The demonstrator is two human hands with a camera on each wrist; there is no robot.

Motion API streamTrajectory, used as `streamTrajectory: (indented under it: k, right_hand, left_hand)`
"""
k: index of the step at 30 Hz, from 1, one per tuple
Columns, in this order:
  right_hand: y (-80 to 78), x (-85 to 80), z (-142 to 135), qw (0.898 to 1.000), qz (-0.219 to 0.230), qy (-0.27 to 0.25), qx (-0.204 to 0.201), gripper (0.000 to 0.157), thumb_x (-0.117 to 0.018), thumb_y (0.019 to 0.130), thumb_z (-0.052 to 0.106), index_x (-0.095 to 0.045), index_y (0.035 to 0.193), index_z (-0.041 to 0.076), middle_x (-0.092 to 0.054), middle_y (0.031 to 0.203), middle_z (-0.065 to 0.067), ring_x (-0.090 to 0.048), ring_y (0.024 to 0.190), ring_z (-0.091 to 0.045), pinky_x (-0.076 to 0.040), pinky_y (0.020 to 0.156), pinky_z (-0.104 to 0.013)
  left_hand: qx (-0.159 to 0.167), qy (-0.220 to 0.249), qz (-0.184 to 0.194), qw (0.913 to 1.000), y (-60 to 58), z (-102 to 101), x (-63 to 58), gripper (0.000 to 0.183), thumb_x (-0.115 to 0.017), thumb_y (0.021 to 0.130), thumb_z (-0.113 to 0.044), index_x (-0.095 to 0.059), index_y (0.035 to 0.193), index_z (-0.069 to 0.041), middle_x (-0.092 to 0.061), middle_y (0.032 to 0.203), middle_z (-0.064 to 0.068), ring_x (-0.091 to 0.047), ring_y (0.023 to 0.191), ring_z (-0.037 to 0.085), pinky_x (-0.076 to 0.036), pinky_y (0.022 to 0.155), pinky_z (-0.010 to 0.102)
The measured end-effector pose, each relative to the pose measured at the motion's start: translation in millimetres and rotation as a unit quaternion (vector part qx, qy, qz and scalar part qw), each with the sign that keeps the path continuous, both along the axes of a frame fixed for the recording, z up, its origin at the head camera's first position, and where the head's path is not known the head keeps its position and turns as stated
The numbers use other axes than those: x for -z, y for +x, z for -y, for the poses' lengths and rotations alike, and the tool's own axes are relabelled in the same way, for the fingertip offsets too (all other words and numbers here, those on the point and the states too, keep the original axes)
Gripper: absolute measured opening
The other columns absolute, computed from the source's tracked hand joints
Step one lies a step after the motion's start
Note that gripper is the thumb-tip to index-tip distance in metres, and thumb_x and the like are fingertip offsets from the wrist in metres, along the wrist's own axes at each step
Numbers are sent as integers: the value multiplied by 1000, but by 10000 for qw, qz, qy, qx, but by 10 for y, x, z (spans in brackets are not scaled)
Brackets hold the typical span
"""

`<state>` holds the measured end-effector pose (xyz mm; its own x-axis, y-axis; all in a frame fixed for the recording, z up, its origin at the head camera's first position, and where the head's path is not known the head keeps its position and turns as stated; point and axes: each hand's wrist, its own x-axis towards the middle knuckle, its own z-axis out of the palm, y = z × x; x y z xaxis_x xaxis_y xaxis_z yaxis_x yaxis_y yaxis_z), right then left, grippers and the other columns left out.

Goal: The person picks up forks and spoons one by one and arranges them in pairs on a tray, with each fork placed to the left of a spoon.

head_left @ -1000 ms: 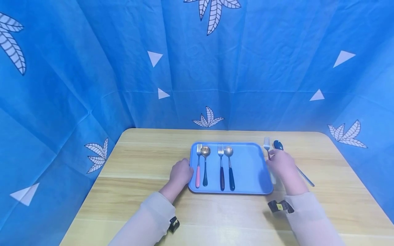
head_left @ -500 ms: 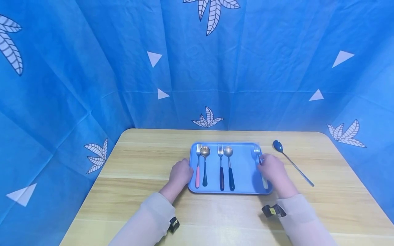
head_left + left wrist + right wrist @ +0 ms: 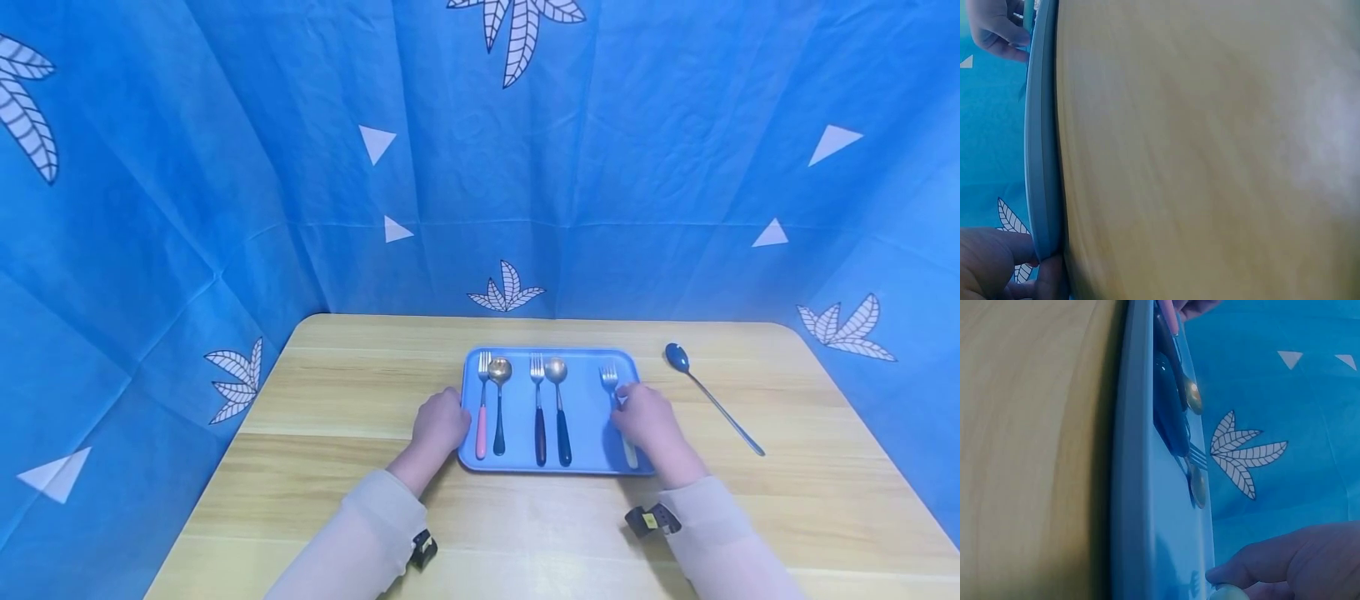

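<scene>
My left hand (image 3: 441, 419) grips the left rim of a blue tray (image 3: 585, 417); in the left wrist view its thumb and fingers pinch the tray's corner. Over the tray's right part, my right hand (image 3: 648, 419) holds a fork (image 3: 609, 377) with a pale handle, tines pointing away from me. The right wrist view shows the rounded end of that handle below the fingers. On the tray lie a pink-handled fork (image 3: 482, 425), a gold-bowled spoon (image 3: 500, 371), a dark-handled fork (image 3: 540, 433) and a spoon with a dark green handle (image 3: 564, 437), side by side.
Right of the tray, a dark long-handled spoon (image 3: 712, 396) lies slanted on the wooden table (image 3: 360, 375). A blue patterned curtain (image 3: 637, 167) hangs behind the table and along both sides.
My right hand has carried the pale-handled fork leftward from the table beside the tray to over the tray's right part. My left hand has stayed at the rim.
</scene>
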<state>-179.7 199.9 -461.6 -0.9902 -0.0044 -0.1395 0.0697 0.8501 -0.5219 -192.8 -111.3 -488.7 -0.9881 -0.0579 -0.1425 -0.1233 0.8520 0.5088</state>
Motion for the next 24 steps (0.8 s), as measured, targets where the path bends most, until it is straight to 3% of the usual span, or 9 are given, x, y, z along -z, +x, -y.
streamTrajectory:
  k: [8, 14, 24]
  right_hand:
    - [12, 25, 65, 10000, -16, 16, -6, 19, -62, 87, 2, -64, 103, -8, -53, 69, -8, -52, 64, -22, -46, 56, -33]
    - [14, 63, 102, 9997, 211, -55, 99, 35, -61, 89, 3, -59, 121, -13, -55, 75, -10, -54, 67, -22, -48, 59, -32]
    - [14, 73, 139, 9995, 287, -32, 119, 39, -60, 91, 4, -57, 126, -13, -58, 79, -11, -55, 67, -21, -48, 59, -32]
  left_hand:
    - [9, 20, -36, 10000, 3, 4, 1, 11, -57, 95, -11, -61, 90, -3, -56, 71, 7, -55, 64, 23, -46, 57, 33]
    - [0, 31, -17, 10000, 11, -2, -9, 11, -57, 95, -11, -61, 90, -3, -56, 71, 7, -55, 64, 23, -45, 56, 33]
    - [12, -13, -37, 10000, 5, 4, 6, 11, -57, 95, -12, -61, 93, -2, -56, 72, 7, -55, 65, 23, -47, 57, 34]
